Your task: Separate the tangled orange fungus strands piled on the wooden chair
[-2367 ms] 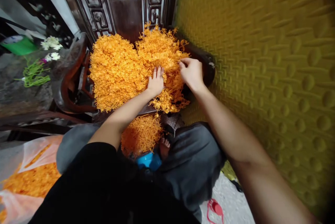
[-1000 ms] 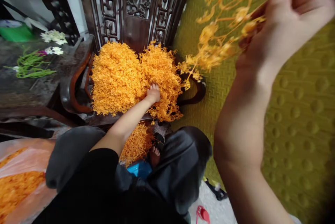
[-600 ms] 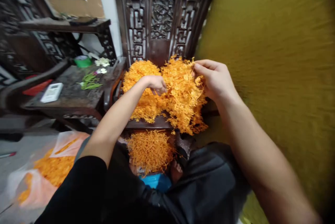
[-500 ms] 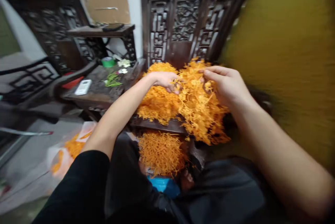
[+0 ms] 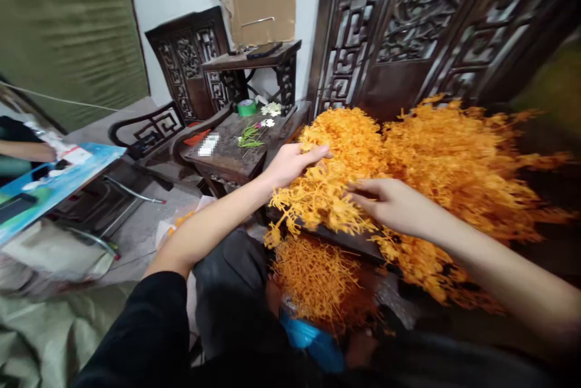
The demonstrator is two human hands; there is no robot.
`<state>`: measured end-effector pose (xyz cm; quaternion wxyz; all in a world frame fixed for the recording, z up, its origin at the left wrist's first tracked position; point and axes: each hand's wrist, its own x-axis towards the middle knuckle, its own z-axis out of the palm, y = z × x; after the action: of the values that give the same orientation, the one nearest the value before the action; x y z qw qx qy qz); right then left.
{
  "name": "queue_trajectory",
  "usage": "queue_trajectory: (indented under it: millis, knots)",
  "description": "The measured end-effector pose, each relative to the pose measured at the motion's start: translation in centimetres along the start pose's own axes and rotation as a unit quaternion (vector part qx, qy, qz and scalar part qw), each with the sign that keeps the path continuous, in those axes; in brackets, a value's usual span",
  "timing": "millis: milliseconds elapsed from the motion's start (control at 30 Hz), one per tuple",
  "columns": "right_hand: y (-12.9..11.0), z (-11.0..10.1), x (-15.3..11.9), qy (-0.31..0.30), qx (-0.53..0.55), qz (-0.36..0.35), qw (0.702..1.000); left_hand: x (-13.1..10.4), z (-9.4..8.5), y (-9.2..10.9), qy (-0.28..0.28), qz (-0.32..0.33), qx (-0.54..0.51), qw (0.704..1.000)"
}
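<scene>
- I have the orange bunch (image 5: 322,200) between the two hands, in front of the chair's seat edge (image 5: 327,238); its loose end hangs toward the lower left.
- My left hand (image 5: 290,165) is holding the bunch from above, thumb stretched across the top, the other fingers mostly hidden.
- My right hand (image 5: 394,203) is at the bunch's right side, fingers and thumb close together; through the blur I cannot tell whether they grip any strands.
- Just behind the bunch I see a dense orange heap (image 5: 349,128) on the seat, and right of it a bigger, looser orange pile (image 5: 467,164) that spills over the front edge.
- Below, between the legs, I have a stringy orange mass (image 5: 318,276) over something blue (image 5: 311,339).
- Behind the heaps stands the carved dark chair back (image 5: 403,67).
- To the left, my view takes in a dark side table (image 5: 227,164) with green stems (image 5: 249,137), white flowers (image 5: 271,109) and a green roll (image 5: 247,108).
- At far left I get another person's arm (image 5: 27,151) over a blue tabletop (image 5: 97,158).
</scene>
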<state>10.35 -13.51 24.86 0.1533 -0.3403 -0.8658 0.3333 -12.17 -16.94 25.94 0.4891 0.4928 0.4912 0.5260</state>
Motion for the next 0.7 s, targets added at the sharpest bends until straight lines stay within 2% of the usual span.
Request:
queue_trajectory:
  millis: [67,133,267,333,400,500,567,633,700]
  knots:
    - [-0.4,-0.1,-0.6,-0.005,-0.036,-0.012,0.999,0.0,-0.2,-0.3,0.009,-0.06,-0.041,0.997]
    - [-0.5,-0.6,-1.1,0.02,-0.06,-0.021,0.998,0.3,-0.3,-0.6,0.003,-0.073,-0.053,0.996]
    - [0.3,-1.9,-1.8,0.075,-0.061,-0.05,0.994,1.0,0.0,-1.0,-0.079,0.014,0.022,0.997]
    - [0.5,-2.2,-1.9,0.147,-0.012,-0.041,0.988,1.2,0.5,-1.1,-0.134,0.058,0.06,0.987]
    - [0.3,-2.2,-1.9,0.211,0.079,-0.025,0.974,1.4,1.4,-1.2,-0.176,0.063,0.083,0.979]
    - [-0.3,-1.8,-1.2,0.225,0.201,-0.032,0.953,1.5,2.7,-1.0,-0.211,0.049,0.087,0.972]
    - [-0.1,-2.2,-0.6,0.243,0.221,-0.03,0.944,1.5,3.4,-0.8,-0.221,0.043,0.079,0.971]
    - [0.8,-3.3,-0.1,0.325,0.217,-0.02,0.92,1.4,3.7,-0.4,-0.216,0.029,0.058,0.974]
    - [2.3,-4.8,0.0,0.43,0.238,-0.016,0.871,1.2,3.7,0.1,-0.212,0.017,0.047,0.976]
